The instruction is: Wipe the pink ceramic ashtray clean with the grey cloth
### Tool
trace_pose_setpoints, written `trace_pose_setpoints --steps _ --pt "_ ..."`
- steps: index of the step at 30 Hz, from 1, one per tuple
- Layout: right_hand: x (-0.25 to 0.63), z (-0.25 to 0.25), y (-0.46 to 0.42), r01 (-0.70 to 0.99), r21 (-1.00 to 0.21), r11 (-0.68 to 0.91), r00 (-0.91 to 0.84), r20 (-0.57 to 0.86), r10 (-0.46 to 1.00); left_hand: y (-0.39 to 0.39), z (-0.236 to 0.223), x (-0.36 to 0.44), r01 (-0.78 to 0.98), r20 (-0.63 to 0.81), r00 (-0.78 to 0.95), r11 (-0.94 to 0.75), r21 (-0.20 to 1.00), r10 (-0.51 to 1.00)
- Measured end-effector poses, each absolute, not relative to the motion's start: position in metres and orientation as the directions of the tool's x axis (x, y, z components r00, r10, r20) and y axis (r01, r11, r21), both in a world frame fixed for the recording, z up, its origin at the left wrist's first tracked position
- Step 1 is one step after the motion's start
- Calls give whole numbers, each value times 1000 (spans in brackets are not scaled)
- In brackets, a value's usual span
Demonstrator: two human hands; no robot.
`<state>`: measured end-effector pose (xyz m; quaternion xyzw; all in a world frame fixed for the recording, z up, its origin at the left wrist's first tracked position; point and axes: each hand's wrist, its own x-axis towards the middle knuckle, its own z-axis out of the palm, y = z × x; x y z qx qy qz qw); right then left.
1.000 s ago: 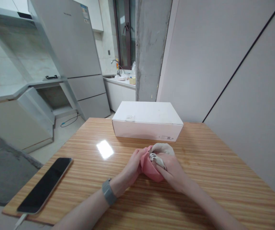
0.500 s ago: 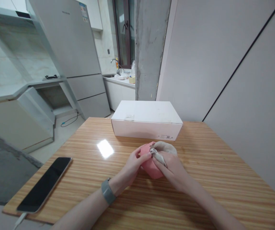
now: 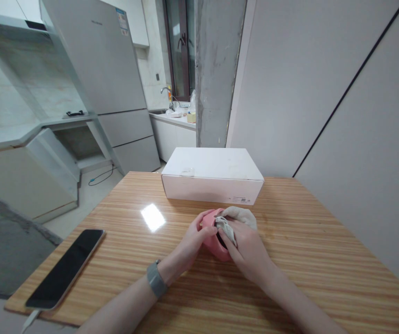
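Both my hands meet over a small bundle of cloth near the middle of the wooden table (image 3: 307, 260). My left hand (image 3: 190, 243), a grey watch on its wrist, pinches the edge of a pink sock (image 3: 213, 243). My right hand (image 3: 246, 248) grips a beige sock (image 3: 239, 214) and presses its end against the pink sock's opening. The beige sock bulges out behind my right fingers. How far the beige sock sits inside the pink one is hidden.
A closed white cardboard box (image 3: 213, 178) stands just behind the socks. A black phone (image 3: 65, 269) with a white cable lies at the table's front left corner. A grey wall runs along the right; a fridge (image 3: 105, 69) and kitchen counter stand beyond.
My left thumb has shifted up onto the pink sock's rim, and my right hand has pushed the beige sock a little toward it. The bundle has turned slightly.
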<state>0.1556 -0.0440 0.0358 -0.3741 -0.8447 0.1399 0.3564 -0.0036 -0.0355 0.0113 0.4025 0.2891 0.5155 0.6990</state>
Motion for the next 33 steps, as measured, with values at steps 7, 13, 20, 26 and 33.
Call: trace_pose_setpoints --steps 7,13,20,26,33 --pt "159 41 -42 521 -415 746 -592 455 666 -34 4 -2 -568 -104 292 260 781 951" --pt "156 51 -50 468 -357 808 -708 396 585 -28 8 -1 -517 -161 328 320 794 931" --pt "154 55 -55 455 -367 811 -726 374 577 -26 7 -5 -385 -209 282 310 869 936" --pt "153 53 -57 533 -338 776 -687 363 630 -22 2 -4 -390 -173 189 236 890 967" --pt "151 47 -50 642 -275 715 -583 431 689 -31 4 5 -482 -156 154 212 850 976"
